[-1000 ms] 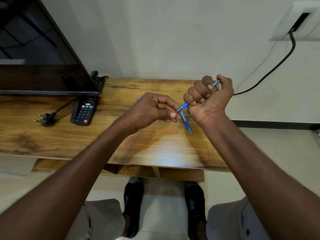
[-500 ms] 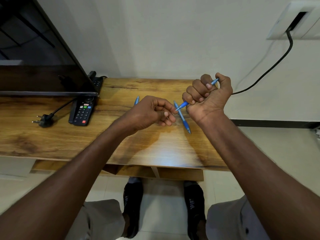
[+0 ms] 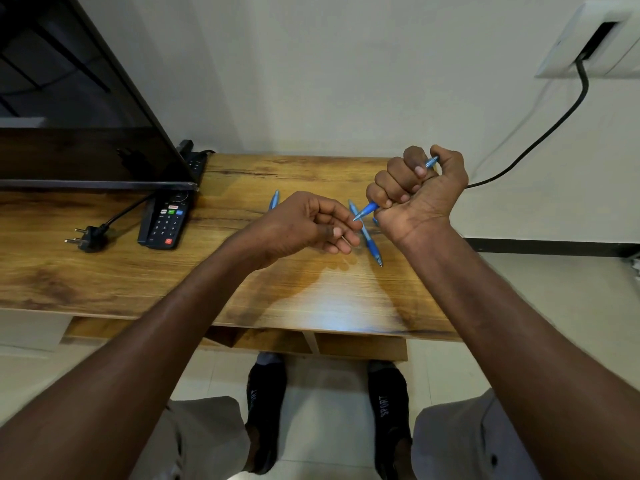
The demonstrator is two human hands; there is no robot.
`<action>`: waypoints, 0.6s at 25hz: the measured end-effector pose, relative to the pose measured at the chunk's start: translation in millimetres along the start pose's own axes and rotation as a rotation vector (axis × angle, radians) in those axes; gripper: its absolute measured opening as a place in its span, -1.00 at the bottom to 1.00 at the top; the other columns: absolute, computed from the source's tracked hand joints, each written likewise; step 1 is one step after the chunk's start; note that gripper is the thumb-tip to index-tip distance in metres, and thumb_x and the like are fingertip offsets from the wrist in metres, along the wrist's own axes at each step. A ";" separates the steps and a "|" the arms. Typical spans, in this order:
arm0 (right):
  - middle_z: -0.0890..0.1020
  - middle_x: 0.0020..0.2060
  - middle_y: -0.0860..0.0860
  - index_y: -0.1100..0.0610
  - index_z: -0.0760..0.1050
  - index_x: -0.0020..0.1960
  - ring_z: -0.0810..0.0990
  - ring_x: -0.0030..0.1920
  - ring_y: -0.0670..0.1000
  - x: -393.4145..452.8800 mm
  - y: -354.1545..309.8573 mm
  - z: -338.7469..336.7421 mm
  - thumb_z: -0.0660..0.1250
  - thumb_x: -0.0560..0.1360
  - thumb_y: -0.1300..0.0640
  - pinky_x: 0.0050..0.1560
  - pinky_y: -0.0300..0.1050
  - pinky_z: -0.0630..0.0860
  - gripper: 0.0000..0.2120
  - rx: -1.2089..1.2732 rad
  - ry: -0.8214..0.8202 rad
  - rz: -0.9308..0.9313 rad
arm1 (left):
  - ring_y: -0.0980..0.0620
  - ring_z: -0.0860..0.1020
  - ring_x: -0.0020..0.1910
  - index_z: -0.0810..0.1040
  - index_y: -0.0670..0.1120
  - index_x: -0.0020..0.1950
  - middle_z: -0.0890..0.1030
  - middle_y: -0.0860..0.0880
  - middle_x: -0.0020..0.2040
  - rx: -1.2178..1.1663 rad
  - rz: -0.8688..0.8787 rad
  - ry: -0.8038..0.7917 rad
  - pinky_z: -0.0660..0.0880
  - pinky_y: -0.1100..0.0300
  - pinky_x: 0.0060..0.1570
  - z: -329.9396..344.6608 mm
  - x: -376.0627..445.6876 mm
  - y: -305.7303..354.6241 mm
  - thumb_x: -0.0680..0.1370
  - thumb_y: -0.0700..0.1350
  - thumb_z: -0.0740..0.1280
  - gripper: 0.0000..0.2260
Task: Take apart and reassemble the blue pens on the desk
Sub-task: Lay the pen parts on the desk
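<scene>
My right hand [image 3: 420, 194] is a fist around a blue pen [image 3: 367, 208] held above the wooden desk [image 3: 138, 282]. Its pointed end sticks out toward my left hand and its top end shows by the thumb. My left hand [image 3: 304, 226] hovers just left of that point with curled fingers; a thin pale sliver of a small pen part [image 3: 344, 239] shows between them. A second blue pen [image 3: 370, 242] lies on the desk under the hands. A third blue pen [image 3: 274, 201] lies behind my left hand, mostly hidden.
A black remote [image 3: 166, 220] and a loose plug [image 3: 88, 233] lie on the left of the desk under a dark screen [image 3: 86, 133]. A black power strip [image 3: 194, 160] sits at the back. A cable [image 3: 540, 133] runs down the wall on the right.
My left hand let go of the pen's point and drew back slightly to the left and down, with a thin part now showing in its fingers. My right fist kept its hold.
</scene>
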State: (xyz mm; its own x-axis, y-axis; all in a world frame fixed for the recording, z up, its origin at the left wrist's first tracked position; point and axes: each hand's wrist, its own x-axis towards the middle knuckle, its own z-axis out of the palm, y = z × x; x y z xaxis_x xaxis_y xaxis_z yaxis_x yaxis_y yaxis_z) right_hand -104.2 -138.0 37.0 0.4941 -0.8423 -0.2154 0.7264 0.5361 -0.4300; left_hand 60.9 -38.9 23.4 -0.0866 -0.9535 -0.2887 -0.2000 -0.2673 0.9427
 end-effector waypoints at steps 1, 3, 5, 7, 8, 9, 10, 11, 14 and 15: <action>0.15 -0.59 -0.08 0.06 0.24 -0.43 0.08 -0.58 -0.06 -0.1 0.0 0.3 0.05 0.61 -0.09 -0.45 -0.21 0.05 -0.53 0.001 -0.004 0.003 | -0.13 0.73 0.08 0.64 -0.24 0.28 0.75 -0.21 0.09 -0.007 0.000 -0.002 0.67 0.08 0.09 -0.1 -0.3 0.1 0.65 -0.37 0.32 -0.77; 0.15 -0.59 -0.08 0.06 0.24 -0.43 0.08 -0.58 -0.06 -0.4 -0.3 0.7 0.06 0.61 -0.10 -0.46 -0.21 0.05 -0.53 0.002 -0.008 0.007 | -0.13 0.73 0.08 0.64 -0.25 0.28 0.75 -0.21 0.10 -0.017 0.002 -0.005 0.67 0.08 0.09 -0.3 -0.6 0.3 0.65 -0.37 0.32 -0.77; 0.14 -0.59 -0.08 0.06 0.24 -0.44 0.07 -0.58 -0.06 -0.5 -0.5 1.0 0.04 0.60 -0.08 -0.46 -0.21 0.05 -0.54 -0.004 -0.007 0.002 | -0.13 0.73 0.07 0.64 -0.26 0.27 0.75 -0.22 0.10 -0.019 0.006 -0.006 0.68 0.09 0.09 -0.2 -0.6 0.9 0.65 -0.37 0.32 -0.77; 0.14 -0.59 -0.08 0.06 0.23 -0.44 0.06 -0.58 -0.06 -0.7 -0.9 1.5 0.04 0.60 -0.08 -0.46 -0.21 0.06 -0.54 -0.002 -0.012 0.006 | -0.12 0.73 0.06 0.64 -0.27 0.27 0.75 -0.22 0.10 -0.023 0.007 -0.004 0.68 0.10 0.08 0.1 -0.8 1.5 0.65 -0.38 0.32 -0.77; 0.14 -0.59 -0.08 0.06 0.24 -0.43 0.07 -0.58 -0.06 -0.8 -1.0 1.7 0.04 0.60 -0.09 -0.47 -0.21 0.06 -0.53 0.001 -0.018 0.012 | -0.11 0.73 0.06 0.64 -0.27 0.27 0.75 -0.22 0.10 -0.025 0.007 -0.003 0.68 0.10 0.08 0.2 -1.0 1.8 0.65 -0.38 0.32 -0.77; 0.14 -0.59 -0.08 0.06 0.24 -0.43 0.07 -0.58 -0.06 -0.9 -1.0 2.1 0.05 0.60 -0.10 -0.47 -0.21 0.07 -0.53 0.003 -0.022 0.017 | -0.11 0.73 0.06 0.64 -0.27 0.27 0.75 -0.22 0.10 -0.027 0.007 -0.003 0.68 0.10 0.08 0.2 -1.3 2.3 0.65 -0.38 0.33 -0.77; 0.14 -0.59 -0.08 0.06 0.23 -0.43 0.06 -0.58 -0.06 -0.8 -1.0 2.1 0.05 0.60 -0.10 -0.47 -0.21 0.07 -0.53 0.000 -0.020 0.017 | -0.11 0.73 0.06 0.64 -0.27 0.28 0.75 -0.22 0.10 -0.029 0.007 -0.003 0.68 0.10 0.08 0.2 -1.4 2.7 0.64 -0.38 0.33 -0.77; 0.13 -0.59 -0.08 0.06 0.23 -0.43 0.06 -0.58 -0.06 -0.7 -1.2 1.9 0.05 0.60 -0.10 -0.47 -0.21 0.07 -0.54 -0.007 -0.014 0.014 | -0.11 0.73 0.06 0.64 -0.27 0.27 0.75 -0.22 0.10 -0.033 0.004 -0.003 0.68 0.11 0.08 0.3 -1.5 3.1 0.64 -0.37 0.33 -0.77; 0.13 -0.58 -0.08 0.06 0.23 -0.41 0.06 -0.58 -0.07 0.0 -0.6 1.1 0.06 0.60 -0.11 -0.47 -0.21 0.06 -0.54 -0.010 -0.017 0.018 | -0.12 0.73 0.07 0.64 -0.27 0.28 0.74 -0.23 0.10 -0.040 0.001 -0.004 0.68 0.13 0.07 0.2 -2.7 4.3 0.64 -0.37 0.33 -0.77; 0.14 -0.58 -0.08 0.06 0.23 -0.41 0.07 -0.58 -0.07 0.0 -0.6 1.1 0.07 0.61 -0.12 -0.47 -0.22 0.06 -0.54 -0.008 -0.021 0.021 | -0.12 0.73 0.07 0.64 -0.27 0.27 0.74 -0.23 0.10 -0.041 0.001 -0.005 0.68 0.13 0.06 0.3 -2.9 4.5 0.64 -0.38 0.33 -0.77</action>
State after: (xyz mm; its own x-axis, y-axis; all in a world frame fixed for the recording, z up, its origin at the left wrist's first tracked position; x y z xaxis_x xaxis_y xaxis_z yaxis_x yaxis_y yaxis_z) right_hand -104.1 -138.2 38.3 0.5193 -0.8292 -0.2066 0.7120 0.5535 -0.4321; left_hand 59.9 -37.3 28.4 -0.0918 -0.9530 -0.2888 -0.1595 -0.2723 0.9489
